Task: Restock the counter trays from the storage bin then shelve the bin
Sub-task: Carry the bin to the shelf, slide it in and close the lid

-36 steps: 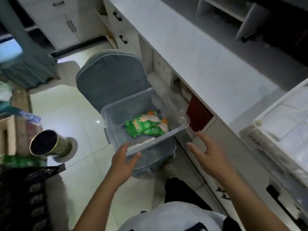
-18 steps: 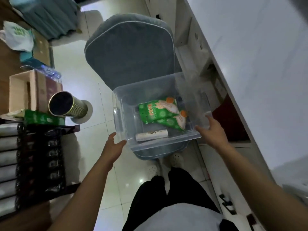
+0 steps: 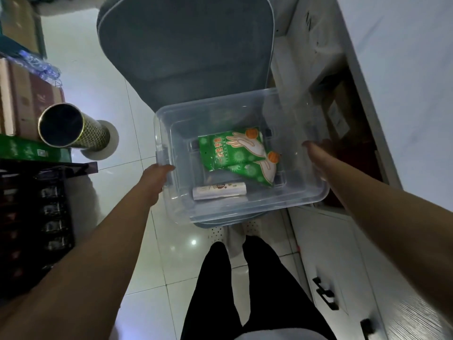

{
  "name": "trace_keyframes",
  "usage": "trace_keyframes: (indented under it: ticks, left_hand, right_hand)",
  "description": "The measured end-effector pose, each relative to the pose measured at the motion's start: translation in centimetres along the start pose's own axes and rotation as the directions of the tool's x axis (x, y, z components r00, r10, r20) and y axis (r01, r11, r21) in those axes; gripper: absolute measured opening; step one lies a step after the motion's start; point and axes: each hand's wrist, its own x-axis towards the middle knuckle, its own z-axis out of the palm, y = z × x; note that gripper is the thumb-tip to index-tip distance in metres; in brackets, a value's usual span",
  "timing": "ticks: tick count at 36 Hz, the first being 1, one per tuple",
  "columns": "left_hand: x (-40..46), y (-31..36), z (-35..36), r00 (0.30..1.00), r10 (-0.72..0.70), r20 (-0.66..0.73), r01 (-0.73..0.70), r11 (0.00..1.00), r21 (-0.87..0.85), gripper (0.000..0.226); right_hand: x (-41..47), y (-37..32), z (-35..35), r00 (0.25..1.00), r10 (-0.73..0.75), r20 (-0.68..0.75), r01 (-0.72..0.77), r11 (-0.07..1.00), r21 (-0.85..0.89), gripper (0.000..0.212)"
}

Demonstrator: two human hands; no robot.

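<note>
Far left: stacked boxes (image 3: 27, 104) against the edge of view, a green carton (image 3: 29, 149) lying flat below them, and a dark rack (image 3: 34, 217) of bottles under that. A metal tube (image 3: 71, 126) with a patterned green sleeve stands on a pale round base on the tiled floor (image 3: 103, 77), tilted toward the camera so its dark open mouth shows. Left hand (image 3: 157, 180) grips the left rim of the bin (image 3: 245, 207) near its side handle; fingers curl over the edge, thumb side hidden under the lip. The bin is clear plastic, lid off, and sits on the seat of a grey chair (image 3: 186, 45), whose padded back rises behind it. Inside the bin: a green packet (image 3: 232, 153) printed with gloved hands and orange fruit, lying flat toward the right of centre, and a white roll (image 3: 219, 191) lying along the near wall, just beside the packet's lower corner. Right hand (image 3: 318, 155) is at the bin's right rim, seen through blur and the clear wall; fingers appear to wrap the edge, but contact cannot be told for certain. Below centre, dark trousers and pale perforated shoes (image 3: 218, 233) stand at the chair's front. Right: white counter (image 3: 404, 82) with open shelves beneath, a cardboard box (image 3: 338, 114) in one, and cabinet doors (image 3: 343, 266) with black handles lower down.
</note>
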Motion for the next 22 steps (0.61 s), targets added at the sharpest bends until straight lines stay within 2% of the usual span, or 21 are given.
trace_keyframes:
  ticks: [4, 10, 15, 19, 22]
  left_hand:
    - [0.4, 0.6, 0.1, 0.999, -0.037, -0.018, 0.035, 0.994, -0.103, 0.040]
    - [-0.6, 0.5, -1.7, 0.994, -0.092, 0.054, 0.101, 0.976, -0.192, 0.011]
    - [-2.7, 0.0, -3.9, 0.996, -0.086, 0.016, 0.088, 0.980, -0.178, 0.021]
    - [-4.4, 0.3, -6.4, 0.998, -0.058, -0.030, 0.053, 0.988, -0.145, 0.011]
    - [-5.4, 0.3, -8.5, 0.999, -0.028, -0.031, 0.025, 0.995, -0.092, 0.017]
  right_hand:
    - [0.5, -0.8, 0.1, 0.999, 0.039, 0.033, -0.043, 0.993, 0.111, 0.070]
    - [-1.1, -0.1, -0.1, 0.997, 0.066, 0.030, -0.071, 0.980, 0.188, 0.061]
    - [-3.9, 0.9, -0.5, 0.993, 0.099, 0.062, -0.112, 0.962, 0.250, 0.052]
    - [-7.5, 2.7, -1.2, 0.988, 0.136, 0.077, -0.153, 0.939, 0.309, 0.056]
    - [-11.5, 4.2, -2.2, 0.971, 0.146, 0.191, -0.213, 0.888, 0.408, 0.047]
